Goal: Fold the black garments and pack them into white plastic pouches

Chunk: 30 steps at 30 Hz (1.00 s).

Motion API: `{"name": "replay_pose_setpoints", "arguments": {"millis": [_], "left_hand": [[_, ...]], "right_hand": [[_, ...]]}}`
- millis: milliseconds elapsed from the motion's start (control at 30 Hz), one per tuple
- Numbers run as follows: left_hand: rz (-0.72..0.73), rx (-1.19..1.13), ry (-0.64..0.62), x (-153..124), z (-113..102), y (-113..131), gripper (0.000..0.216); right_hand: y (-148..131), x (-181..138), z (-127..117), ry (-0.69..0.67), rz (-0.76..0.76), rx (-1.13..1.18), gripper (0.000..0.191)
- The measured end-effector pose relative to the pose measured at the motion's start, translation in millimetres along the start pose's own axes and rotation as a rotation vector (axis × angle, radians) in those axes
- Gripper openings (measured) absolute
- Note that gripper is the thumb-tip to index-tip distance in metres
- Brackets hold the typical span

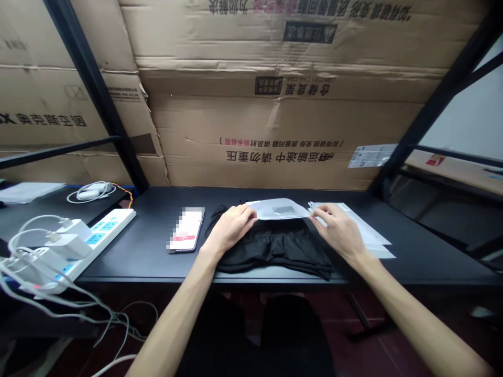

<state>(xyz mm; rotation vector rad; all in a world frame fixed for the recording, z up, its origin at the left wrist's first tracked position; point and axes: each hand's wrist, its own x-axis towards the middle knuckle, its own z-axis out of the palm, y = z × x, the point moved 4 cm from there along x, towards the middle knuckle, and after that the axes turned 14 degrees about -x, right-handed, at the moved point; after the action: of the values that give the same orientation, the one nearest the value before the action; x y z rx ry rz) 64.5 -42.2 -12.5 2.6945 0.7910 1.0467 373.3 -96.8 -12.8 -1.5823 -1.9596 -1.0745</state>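
Observation:
Between my two hands a translucent white plastic bag (281, 209) with a small grey printed patch is held up above the table. My left hand (233, 222) pinches its left edge, and my right hand (336, 228) pinches its right corner. Under the bag lies a crumpled black garment (275, 248), spread near the front edge of the table. More translucent bags (371, 235) lie flat in a small stack, partly behind my right hand.
Left of the garment lies a phone (186, 230) with a lit screen. A white power strip (98, 241) with chargers and tangled cables (113, 317) is farther left. Cardboard (255, 115) stands behind the black table (145, 225), with dark metal posts (94, 94) at the sides.

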Motion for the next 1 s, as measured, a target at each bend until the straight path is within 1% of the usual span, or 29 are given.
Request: {"name": "replay_pose_setpoints", "arguments": {"millis": [67, 100, 167, 233, 300, 367, 467, 533, 567, 600, 667, 767, 900, 1000], "left_hand": [[-0.034, -0.067, 0.017, -0.8, -0.7, -1.2, 0.013], [-0.052, -0.113, 0.024, -1.2, -0.7, -1.7, 0.013], [-0.073, -0.198, 0.032, -1.5, 0.0, -1.9, 0.013], [-0.076, -0.244, 0.043, -0.9, 1.2, -0.9, 0.013], [-0.068, -0.271, 0.059, 0.3, 2.1, 1.0, 0.012], [-0.063, -0.295, 0.075, 1.2, 2.5, 2.8, 0.012], [-0.112, -0.321, 0.142, 0.4, 0.8, 2.5, 0.012], [-0.166, -0.312, 0.188, -1.9, -0.3, 0.5, 0.028], [-0.179, -0.29, 0.182, -3.2, 0.3, -0.1, 0.036], [-0.183, -0.258, 0.149, -4.5, 1.9, -0.5, 0.043], [-0.18, -0.187, 0.037, -7.4, 7.6, -1.4, 0.052], [-0.206, -0.13, -0.095, -12.2, 16.5, -4.9, 0.058], [-0.211, -0.09, -0.203, -14.9, 24.8, -7.2, 0.049], [-0.211, -0.071, -0.25, -14.8, 26.2, -6.8, 0.045]], "right_hand": [[-5.9, 3.2, -4.0, -0.019, -0.041, 0.035, 0.02], [-11.0, 6.2, -5.3, -0.035, -0.067, 0.054, 0.025], [-25.3, 14.6, -4.9, -0.075, -0.13, 0.087, 0.042], [-42.6, 24.7, 0.0, -0.113, -0.202, 0.097, 0.052], [-58.6, 34.6, 8.4, -0.149, -0.279, 0.093, 0.054], [-67.5, 43.6, 17.9, -0.176, -0.327, 0.087, 0.054], [-61.8, 57.8, 27.6, -0.161, -0.298, 0.098, 0.052], [-48.5, 69.1, 31.5, -0.124, -0.231, 0.099, 0.052], [-40.9, 75.2, 33.8, -0.11, -0.196, 0.093, 0.052], [-33.9, 81.6, 36.9, -0.103, -0.168, 0.085, 0.053], [-23.5, 93.9, 46.0, -0.113, -0.142, 0.07, 0.054], [-17.9, 108.2, 65.6, -0.153, -0.156, 0.063, 0.055], [-19.6, 115.0, 95.2, -0.193, -0.18, 0.076, 0.055], [-19.9, 111.8, 115.7, -0.227, -0.183, 0.093, 0.056]]}}
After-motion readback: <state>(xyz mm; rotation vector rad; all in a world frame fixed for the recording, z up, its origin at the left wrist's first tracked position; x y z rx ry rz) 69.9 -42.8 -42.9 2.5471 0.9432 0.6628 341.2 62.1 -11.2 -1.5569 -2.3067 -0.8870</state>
